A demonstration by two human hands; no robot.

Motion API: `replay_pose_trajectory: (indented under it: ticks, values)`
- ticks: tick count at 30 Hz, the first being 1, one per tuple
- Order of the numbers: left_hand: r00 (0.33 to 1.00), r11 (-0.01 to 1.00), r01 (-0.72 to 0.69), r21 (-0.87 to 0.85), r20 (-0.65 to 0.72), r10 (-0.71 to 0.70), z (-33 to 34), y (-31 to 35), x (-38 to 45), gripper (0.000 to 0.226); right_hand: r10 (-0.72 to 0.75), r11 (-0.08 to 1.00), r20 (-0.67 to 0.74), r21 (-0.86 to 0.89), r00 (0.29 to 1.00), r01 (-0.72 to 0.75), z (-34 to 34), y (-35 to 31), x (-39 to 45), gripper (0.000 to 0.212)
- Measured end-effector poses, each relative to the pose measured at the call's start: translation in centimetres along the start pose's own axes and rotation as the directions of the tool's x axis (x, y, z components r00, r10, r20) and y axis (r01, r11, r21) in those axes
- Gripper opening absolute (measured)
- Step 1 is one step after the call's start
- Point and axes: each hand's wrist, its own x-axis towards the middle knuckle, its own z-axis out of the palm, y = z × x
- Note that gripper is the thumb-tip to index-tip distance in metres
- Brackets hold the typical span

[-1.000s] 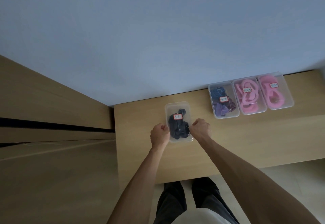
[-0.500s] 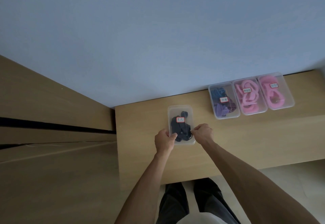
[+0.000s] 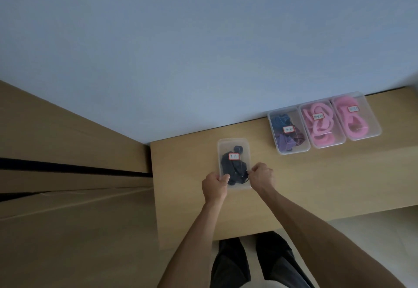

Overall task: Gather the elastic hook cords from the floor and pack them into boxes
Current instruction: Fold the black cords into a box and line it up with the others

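A clear plastic box (image 3: 234, 146) with a red-edged label lies on the wooden tabletop (image 3: 185, 174), and black hook cords (image 3: 233, 170) show through its lid. My left hand (image 3: 213, 186) grips the box's near left corner, thumb on the lid. At the near right corner my right hand (image 3: 262, 178) is curled against the box's edge. Further right, against the wall, stand three closed clear boxes: one with blue and purple cords (image 3: 288, 130), then two with pink cords (image 3: 319, 125) (image 3: 355, 118).
A blue-grey wall (image 3: 203, 39) rises behind the table. Tall wooden cabinet panels (image 3: 67, 174) stand at the left, touching the table's left edge. Below the table's front edge are my dark trousers (image 3: 248, 263) and a pale floor (image 3: 373, 224).
Both hands slid from the box's middle sides back to its near corners. The box sits slightly further from me than a second ago.
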Motion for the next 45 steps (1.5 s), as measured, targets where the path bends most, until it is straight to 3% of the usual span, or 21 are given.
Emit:
replay_pose_trajectory:
  ticks: [2, 7, 13, 18, 24, 29, 34, 45]
  values:
    - [0.998, 0.999, 0.033, -0.007, 0.046, -0.033, -0.2, -0.3, -0.2, 0.041, 0.001, 1.0, 0.004, -0.014, 1.0, -0.001, -0.3, 0.1, -0.3, 0.018]
    - [0.99, 0.994, 0.083, -0.071, 0.116, -0.074, -0.5, -0.5, -0.7, 0.009, -0.005, 1.0, 0.052, 0.02, 0.999, 0.004, -0.9, 0.5, -0.5, 0.02]
    - [0.982, 0.977, 0.127, -0.171, 0.157, -0.1, -0.5, -1.4, -0.8, 0.015, -0.031, 0.995, 0.043, 0.091, 0.999, 0.027, -1.0, 1.4, -0.5, 0.012]
    - [0.985, 0.992, 0.113, -0.057, 0.138, -0.104, -0.7, -0.8, -0.5, 0.012, -0.037, 0.996, 0.049, 0.087, 0.998, 0.033, -1.0, 1.4, -0.9, 0.015]
    - [0.997, 0.997, 0.058, -0.046, 0.048, -0.056, -0.7, -0.6, -1.0, 0.023, -0.015, 0.999, 0.04, 0.037, 0.999, 0.014, -1.2, 1.3, -1.5, 0.019]
    - [0.993, 0.989, 0.112, -0.097, 0.035, -0.109, -0.6, -0.9, -1.0, 0.017, -0.034, 0.997, 0.013, -0.071, 0.999, 0.035, -1.1, 0.7, -1.8, 0.016]
    - [0.985, 0.967, 0.175, -0.183, 0.041, -0.17, -0.7, -1.2, -0.8, 0.009, -0.012, 0.999, 0.018, -0.051, 1.0, 0.013, -0.9, 1.2, -1.5, 0.016]
    - [0.99, 0.969, 0.136, -0.206, 0.052, -0.128, -0.5, -1.6, -0.9, 0.009, 0.015, 0.998, 0.044, -0.065, 0.999, -0.012, -0.8, 1.1, -1.1, 0.016]
